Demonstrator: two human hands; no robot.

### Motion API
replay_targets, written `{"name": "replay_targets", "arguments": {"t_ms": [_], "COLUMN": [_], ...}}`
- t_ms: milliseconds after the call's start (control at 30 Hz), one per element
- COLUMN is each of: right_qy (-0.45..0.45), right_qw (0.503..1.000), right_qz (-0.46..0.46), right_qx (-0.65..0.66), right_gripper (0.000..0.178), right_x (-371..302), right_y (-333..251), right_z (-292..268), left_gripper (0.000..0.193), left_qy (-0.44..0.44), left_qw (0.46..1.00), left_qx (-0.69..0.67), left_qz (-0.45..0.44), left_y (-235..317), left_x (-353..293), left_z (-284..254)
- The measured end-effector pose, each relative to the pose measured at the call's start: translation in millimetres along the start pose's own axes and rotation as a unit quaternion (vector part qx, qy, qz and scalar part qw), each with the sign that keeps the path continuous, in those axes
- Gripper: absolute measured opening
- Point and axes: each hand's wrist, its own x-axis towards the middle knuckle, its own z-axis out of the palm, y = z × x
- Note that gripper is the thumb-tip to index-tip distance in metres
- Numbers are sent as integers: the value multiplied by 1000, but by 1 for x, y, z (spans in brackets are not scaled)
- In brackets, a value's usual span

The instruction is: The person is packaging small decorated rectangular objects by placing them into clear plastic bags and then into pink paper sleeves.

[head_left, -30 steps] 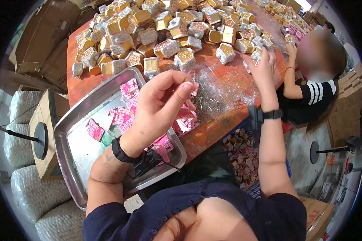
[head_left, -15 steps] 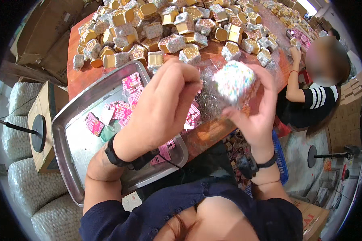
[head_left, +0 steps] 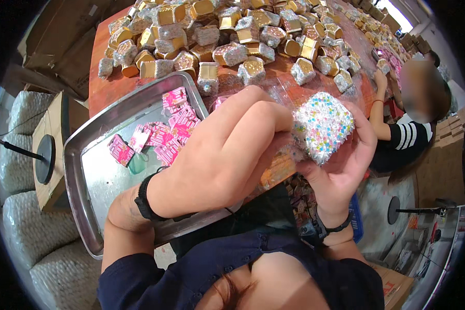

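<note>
Above one desk (head_left: 102, 93), the right hand (head_left: 341, 178) is gripping one speckled block (head_left: 323, 126); the left hand (head_left: 225, 150) is hovering curled beside it, any pinch hidden. One metal tray (head_left: 73, 175) is lying farther left.

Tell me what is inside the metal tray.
The metal tray holds pink-and-white cards and a translucent green item among them. The left hand covers part of its right side; anything beneath is hidden.

Right hand (head_left: 343, 173) holding a speckled white block (head_left: 325, 126), left hand (head_left: 225, 152) just beside it, metal tray (head_left: 99, 194), heaped gold pieces (head_left: 252, 68)
</note>
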Motion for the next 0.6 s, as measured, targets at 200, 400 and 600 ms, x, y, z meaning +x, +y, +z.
{"name": "replay_targets", "arguments": {"t_ms": [200, 400, 600], "right_qy": [15, 2, -11], "right_qw": [1000, 999, 993], "right_qz": [24, -35, -81], "right_qx": [-7, -33, -86], "right_gripper": [90, 85, 83], "right_x": [-3, -5, -1], "right_y": [2, 8, 11], "right_z": [0, -3, -6], "left_gripper": [19, 17, 17], "left_qy": [5, -1, 2], "left_qw": [1000, 999, 999], "left_qx": [-8, -24, -13], "left_qz": [-9, -22, -31], "left_y": [-3, 0, -1], "left_x": [-1, -2, -3], "left_z": [2, 1, 3]}}
